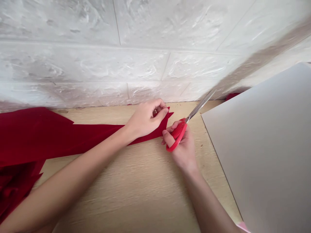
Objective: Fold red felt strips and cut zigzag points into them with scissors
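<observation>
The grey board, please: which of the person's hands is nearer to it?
Right. The right hand, holding the scissors, is just left of the grey board; the left hand is farther left, on red felt.

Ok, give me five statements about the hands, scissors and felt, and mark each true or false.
1. The right hand holds the scissors. True.
2. The scissors have blue handles. False: the handles are red.
3. The left hand pinches the end of the red felt. True.
4. The felt lies on the grey board. False: it lies on the wooden table, left of the board.
5. The scissor blades point toward the person. False: they point up and away, toward the white wall.
</observation>
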The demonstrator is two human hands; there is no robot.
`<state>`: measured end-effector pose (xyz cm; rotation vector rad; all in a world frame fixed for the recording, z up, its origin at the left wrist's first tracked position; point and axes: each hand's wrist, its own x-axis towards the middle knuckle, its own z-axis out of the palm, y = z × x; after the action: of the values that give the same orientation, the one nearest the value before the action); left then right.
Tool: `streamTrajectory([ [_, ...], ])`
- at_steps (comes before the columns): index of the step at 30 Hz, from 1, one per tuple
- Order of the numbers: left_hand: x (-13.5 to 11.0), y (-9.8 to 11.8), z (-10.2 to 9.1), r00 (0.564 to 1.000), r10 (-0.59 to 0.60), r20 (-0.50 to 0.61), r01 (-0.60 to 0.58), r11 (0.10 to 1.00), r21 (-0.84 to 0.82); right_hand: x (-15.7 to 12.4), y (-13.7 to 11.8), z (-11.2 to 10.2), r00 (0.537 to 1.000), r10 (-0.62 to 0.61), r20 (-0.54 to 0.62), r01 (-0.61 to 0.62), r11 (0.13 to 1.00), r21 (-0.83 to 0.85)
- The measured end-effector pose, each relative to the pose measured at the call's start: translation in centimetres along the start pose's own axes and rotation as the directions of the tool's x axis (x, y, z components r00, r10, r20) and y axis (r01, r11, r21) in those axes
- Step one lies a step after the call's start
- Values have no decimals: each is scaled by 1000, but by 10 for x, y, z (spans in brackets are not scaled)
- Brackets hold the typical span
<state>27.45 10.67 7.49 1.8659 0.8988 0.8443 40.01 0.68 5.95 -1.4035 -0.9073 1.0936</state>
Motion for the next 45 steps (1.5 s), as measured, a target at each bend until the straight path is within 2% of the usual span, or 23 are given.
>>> streamTrajectory([
  [5,1,-6,3,997,-78,26,81,990,-111,2,7,0,999,-51,-21,50,999,-5],
  [11,0,-9,5,999,-40,-6,39,993,-109,4,9,-1,992,-104,-68,99,992,-75],
  [14,-1,-9,7,1000,-25,-11,24,996,-81,10,6,-4,974,-160,-162,149,986,-78],
  [17,-2,-7,8,999,-13,32,15,998,-59,18,1,-7,943,-242,-228,234,970,-60],
  [21,-4,-1,9,997,0,77,5,998,-66,24,0,-8,913,-305,-270,300,952,-59],
  [24,-5,2,8,996,-5,86,10,998,-58,27,0,-8,908,-330,-258,325,944,-65],
  [30,-3,3,4,998,0,58,4,998,-70,35,-12,-6,938,-298,-180,290,955,-68],
  [34,0,8,-6,999,24,-43,-26,998,-53,29,-24,-5,957,-246,-152,242,969,-41],
  [36,2,14,-15,991,63,-115,-63,998,8,20,-27,-6,989,-141,-47,140,990,-8],
  [38,2,21,-25,976,113,-188,-100,992,78,10,-29,-6,991,-45,128,47,999,-10],
  [41,2,32,-38,947,176,-268,-144,980,135,-2,-30,-2,956,-22,294,61,990,-125],
  [45,0,41,-45,925,219,-312,-168,969,182,-7,-32,8,920,-17,391,91,981,-172],
])
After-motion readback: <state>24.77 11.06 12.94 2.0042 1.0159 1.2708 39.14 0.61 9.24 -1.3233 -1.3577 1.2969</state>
